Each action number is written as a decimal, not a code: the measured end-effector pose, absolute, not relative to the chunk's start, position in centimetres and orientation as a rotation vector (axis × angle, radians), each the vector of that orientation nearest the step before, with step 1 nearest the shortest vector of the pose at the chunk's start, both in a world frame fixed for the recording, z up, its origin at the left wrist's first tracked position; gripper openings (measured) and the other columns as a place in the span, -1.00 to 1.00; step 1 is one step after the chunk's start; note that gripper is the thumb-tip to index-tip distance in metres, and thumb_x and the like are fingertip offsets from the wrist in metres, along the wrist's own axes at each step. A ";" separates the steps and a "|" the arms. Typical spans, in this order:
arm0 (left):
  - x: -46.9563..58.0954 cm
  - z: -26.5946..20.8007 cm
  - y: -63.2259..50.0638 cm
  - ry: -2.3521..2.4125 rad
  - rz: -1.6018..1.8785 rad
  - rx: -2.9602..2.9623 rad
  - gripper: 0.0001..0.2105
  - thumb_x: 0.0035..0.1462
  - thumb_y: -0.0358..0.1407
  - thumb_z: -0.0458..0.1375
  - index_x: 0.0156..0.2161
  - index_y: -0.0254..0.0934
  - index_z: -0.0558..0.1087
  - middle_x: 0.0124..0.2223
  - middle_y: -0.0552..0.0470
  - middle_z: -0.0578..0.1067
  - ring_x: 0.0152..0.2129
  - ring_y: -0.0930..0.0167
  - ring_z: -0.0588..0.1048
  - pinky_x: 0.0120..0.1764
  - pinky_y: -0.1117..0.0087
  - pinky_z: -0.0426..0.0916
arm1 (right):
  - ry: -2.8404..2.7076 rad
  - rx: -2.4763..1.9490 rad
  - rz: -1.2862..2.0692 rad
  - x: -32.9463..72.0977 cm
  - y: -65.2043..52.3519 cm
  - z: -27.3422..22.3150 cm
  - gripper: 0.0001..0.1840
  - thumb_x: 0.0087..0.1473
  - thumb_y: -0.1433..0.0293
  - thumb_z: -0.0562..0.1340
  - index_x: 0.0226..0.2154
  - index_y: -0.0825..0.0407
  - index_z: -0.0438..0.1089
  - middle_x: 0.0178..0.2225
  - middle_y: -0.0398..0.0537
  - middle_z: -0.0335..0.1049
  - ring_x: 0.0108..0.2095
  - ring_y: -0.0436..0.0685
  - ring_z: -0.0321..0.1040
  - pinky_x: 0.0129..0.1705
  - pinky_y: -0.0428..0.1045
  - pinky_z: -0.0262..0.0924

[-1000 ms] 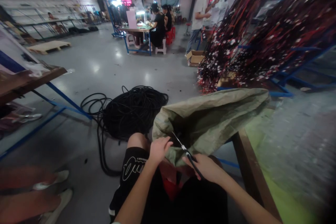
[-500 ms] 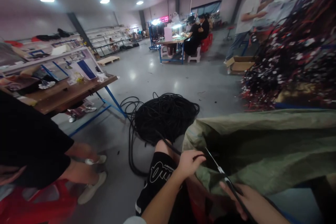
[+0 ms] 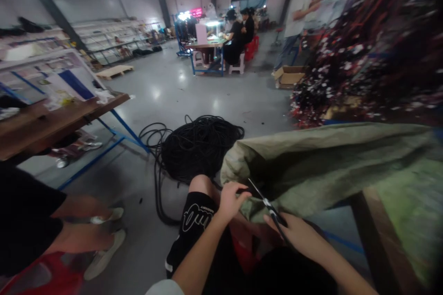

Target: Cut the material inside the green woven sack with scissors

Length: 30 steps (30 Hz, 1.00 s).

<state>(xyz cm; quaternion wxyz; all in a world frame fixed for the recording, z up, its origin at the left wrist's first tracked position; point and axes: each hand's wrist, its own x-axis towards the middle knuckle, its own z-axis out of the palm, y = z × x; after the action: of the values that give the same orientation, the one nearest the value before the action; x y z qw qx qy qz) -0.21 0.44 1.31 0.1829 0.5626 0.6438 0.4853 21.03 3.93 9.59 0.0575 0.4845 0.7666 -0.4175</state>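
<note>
My left hand [image 3: 231,201] is closed, with a short dark end of black cord [image 3: 245,190] showing between thumb and fingers. Close to its right, my right hand [image 3: 294,233] grips scissors [image 3: 267,203] with black handles. Their thin blade points up and left, near the cord end but seemingly apart from it. Behind both hands lies the open mouth of a large green sack [image 3: 294,147], dark inside. A big coil of black cord [image 3: 202,147] rests on the floor beyond my knee.
On the left stands a wooden-topped table [image 3: 104,108] with blue legs, near a seated person's legs [image 3: 93,235]. A dense bundle of dark red and white strands [image 3: 332,69] fills the right. A cardboard box [image 3: 290,76] sits on the floor; other people work behind.
The whole view has swung to the right, so the surroundings sit further left. Both hands keep their holds, the scissors still beside the left hand. More of the right-hand table edge shows.
</note>
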 end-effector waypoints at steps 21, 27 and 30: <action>-0.7 0.3 1.0 1.468 1.316 1.095 -0.60 0.22 0.00 -0.01 -0.34 -0.33 0.41 -0.46 0.08 0.40 -0.52 0.50 0.34 -0.40 0.49 0.27 | 2.389 1.529 -1.081 20.8 3.7 10.4 -0.43 0.13 -0.11 0.09 -0.35 0.06 0.45 -0.36 0.07 0.50 -0.33 0.22 0.43 -0.37 -0.05 0.13; -1.1 -0.1 0.9 1.662 1.300 1.468 -0.72 0.16 -0.10 0.12 -0.21 -0.29 0.50 -0.25 -0.06 0.53 -0.26 0.31 0.47 -0.14 0.28 0.35 | 2.348 1.578 -0.981 21.0 3.9 11.0 -0.39 0.09 -0.15 0.09 -0.33 0.04 0.47 -0.34 0.08 0.51 -0.31 0.28 0.46 -0.39 -0.03 0.13; -0.9 -0.3 0.9 1.670 1.362 1.574 -0.75 0.08 -0.12 0.22 -0.24 -0.27 0.50 -0.22 -0.07 0.52 -0.23 0.29 0.47 -0.12 0.25 0.36 | 2.348 1.564 -0.990 20.8 3.8 11.2 -0.39 0.07 -0.16 0.11 -0.31 0.04 0.47 -0.34 0.07 0.51 -0.32 0.28 0.46 -0.41 -0.04 0.13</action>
<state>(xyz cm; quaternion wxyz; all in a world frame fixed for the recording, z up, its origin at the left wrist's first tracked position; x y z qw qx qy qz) -0.92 0.86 -0.27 0.2345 0.5735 0.6083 0.4961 20.80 3.80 11.18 0.0760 0.5217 0.7830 -0.3301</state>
